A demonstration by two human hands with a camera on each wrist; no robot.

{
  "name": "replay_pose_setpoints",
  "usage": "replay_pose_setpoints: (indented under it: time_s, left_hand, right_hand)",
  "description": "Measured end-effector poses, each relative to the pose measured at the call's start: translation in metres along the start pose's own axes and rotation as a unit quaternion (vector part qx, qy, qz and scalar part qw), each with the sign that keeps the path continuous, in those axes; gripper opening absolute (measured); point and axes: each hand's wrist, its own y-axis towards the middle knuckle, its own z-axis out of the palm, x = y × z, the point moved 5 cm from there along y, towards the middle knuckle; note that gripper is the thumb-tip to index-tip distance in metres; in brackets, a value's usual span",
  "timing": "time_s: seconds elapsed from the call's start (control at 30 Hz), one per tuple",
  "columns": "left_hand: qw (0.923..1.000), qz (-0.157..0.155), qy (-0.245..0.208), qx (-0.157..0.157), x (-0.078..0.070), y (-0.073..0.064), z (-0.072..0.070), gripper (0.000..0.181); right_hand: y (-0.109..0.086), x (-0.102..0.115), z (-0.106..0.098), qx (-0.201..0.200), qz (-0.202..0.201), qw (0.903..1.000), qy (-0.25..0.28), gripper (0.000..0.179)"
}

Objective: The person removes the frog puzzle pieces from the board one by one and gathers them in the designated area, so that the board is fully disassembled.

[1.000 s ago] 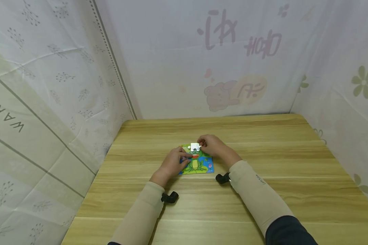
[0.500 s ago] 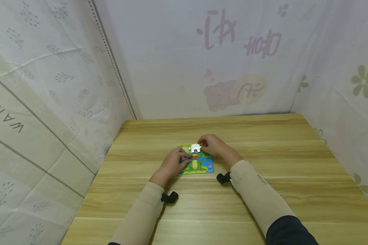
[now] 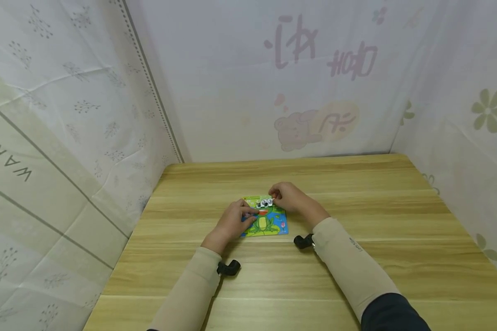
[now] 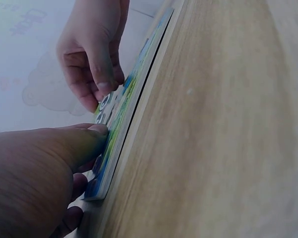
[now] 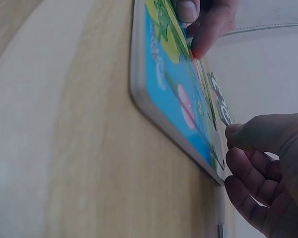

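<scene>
A frog jigsaw puzzle [image 3: 262, 224] in a shallow board lies on the wooden table, its green and blue picture facing up. My right hand [image 3: 288, 197] pinches a puzzle piece [image 3: 267, 202] by its right side, between thumb and fingers. The piece shows the frog's white eyes and, in the right wrist view, the piece [image 5: 221, 101] stands slightly proud of the board at its top part. My left hand [image 3: 233, 219] rests on the puzzle's left side, thumb and forefinger pressing its face near the red mouth. In the left wrist view, its other fingers [image 4: 78, 186] lie by the board's edge.
The wooden table [image 3: 331, 271] extends around the puzzle on all sides. Patterned cloth [image 3: 232, 92] hangs behind the table and along both sides. A black camera mount [image 3: 229, 267] sticks out from the left wrist, another black mount [image 3: 303, 242] from the right.
The piece has tipped from showing a pale, shiny face to lying flatter with the printed eyes visible. My right hand has shifted slightly right and down with it. My left hand stays put.
</scene>
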Motion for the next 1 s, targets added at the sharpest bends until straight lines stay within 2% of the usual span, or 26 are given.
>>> replay_pose_setpoints:
  time_s: [0.17, 0.6, 1.0]
  left_hand:
    - [0.9999, -0.010, -0.002, 0.006, 0.001, 0.000, 0.000, 0.021]
    - [0.9999, -0.006, -0.010, -0.001, 0.000, -0.001, -0.001, 0.020]
    - [0.9999, -0.009, -0.005, -0.002, 0.000, -0.002, -0.001, 0.023]
  right_hand:
    - [-0.002, -0.004, -0.003, -0.011, 0.009, 0.9999, -0.007, 0.025]
    - [-0.018, -0.013, -0.015, -0.037, 0.006, 0.9992, 0.014, 0.024]
    - [-0.035, -0.032, -0.025, -0.054, 0.008, 0.9979, 0.036, 0.027]
